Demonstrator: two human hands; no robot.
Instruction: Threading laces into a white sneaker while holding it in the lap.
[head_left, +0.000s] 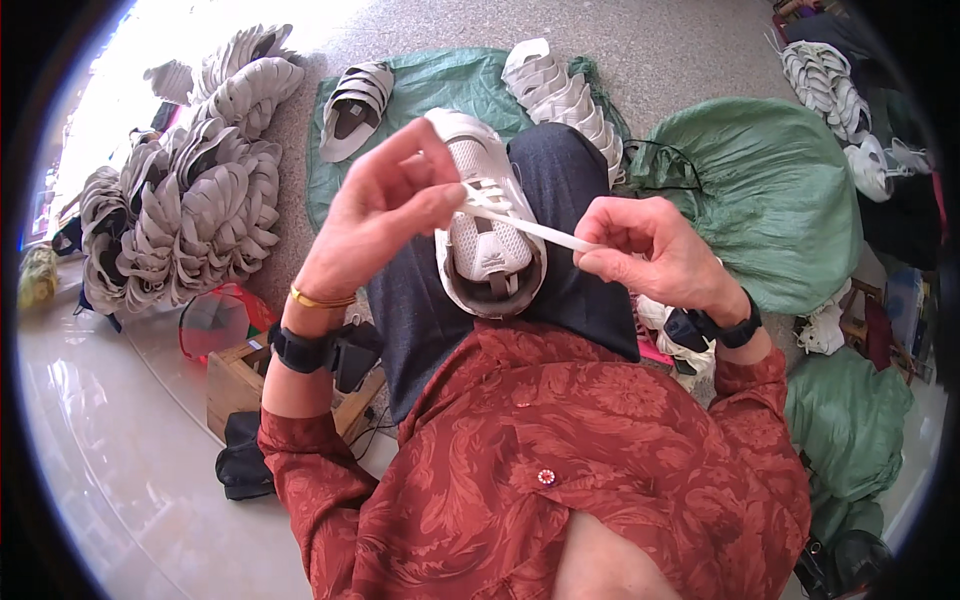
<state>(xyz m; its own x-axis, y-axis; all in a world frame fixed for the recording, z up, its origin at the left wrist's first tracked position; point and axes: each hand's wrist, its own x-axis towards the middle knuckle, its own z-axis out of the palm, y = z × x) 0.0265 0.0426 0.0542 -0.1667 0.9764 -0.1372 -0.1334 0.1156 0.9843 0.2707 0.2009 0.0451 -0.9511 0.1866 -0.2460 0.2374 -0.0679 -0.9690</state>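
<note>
A white sneaker (490, 243) rests on my lap between my knees, toe pointing away, its lower eyelets partly laced. Stretched above its tongue is a flat white shoelace (548, 233). My left hand (400, 190) pinches the lace between thumb and finger close to the shoe's eyelets. Farther right, my right hand (650, 250) grips the other part of the lace between thumb and curled fingers. The stretch between the two hands looks taut and slopes down to the right. Part of the sneaker's left side is hidden behind my left hand.
Stacked grey-white shoe uppers (200, 210) are piled at the left. On a green sheet (410, 75) ahead lie a single shoe (357, 108) and a row of nested shoes (560, 95). A green sack (770, 190) bulges at the right; a wooden box (235, 380) stands lower left.
</note>
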